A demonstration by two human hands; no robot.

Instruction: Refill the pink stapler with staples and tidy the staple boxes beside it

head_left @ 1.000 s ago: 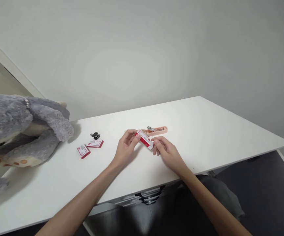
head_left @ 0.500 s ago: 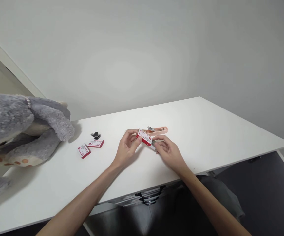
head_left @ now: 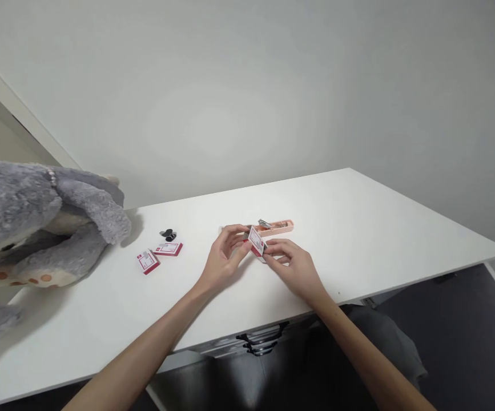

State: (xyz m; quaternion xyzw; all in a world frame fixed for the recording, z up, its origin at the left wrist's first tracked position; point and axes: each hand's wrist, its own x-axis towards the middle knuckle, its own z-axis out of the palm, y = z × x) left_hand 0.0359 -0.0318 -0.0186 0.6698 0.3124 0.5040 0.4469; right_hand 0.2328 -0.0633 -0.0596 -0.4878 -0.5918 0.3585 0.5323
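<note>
Over the white desk I hold a small red-and-white cardboard box (head_left: 256, 240) tilted between both hands. My left hand (head_left: 225, 257) grips its left end, with the thumb on the near side and the fingers behind. At the right end, the fingers and thumb of my right hand (head_left: 292, 265) close on the box edge, which looks open; its inside is hidden. Just behind lies a long pink case-like object (head_left: 279, 228) with a raised silver metal piece (head_left: 265, 223); my left hand and the box partly cover it.
Two similar red-and-white boxes, one nearer (head_left: 148, 262) and one farther (head_left: 169, 249), lie left of my hands beside a small black object (head_left: 169, 234). A large grey plush toy (head_left: 88, 211) occupies the desk's left end. Drawer handles (head_left: 262, 339) show below the front edge.
The box has turned in my hands so its printed face tilts more steeply. My right fingers have shifted slightly at its end. The other desk things have stayed put.
</note>
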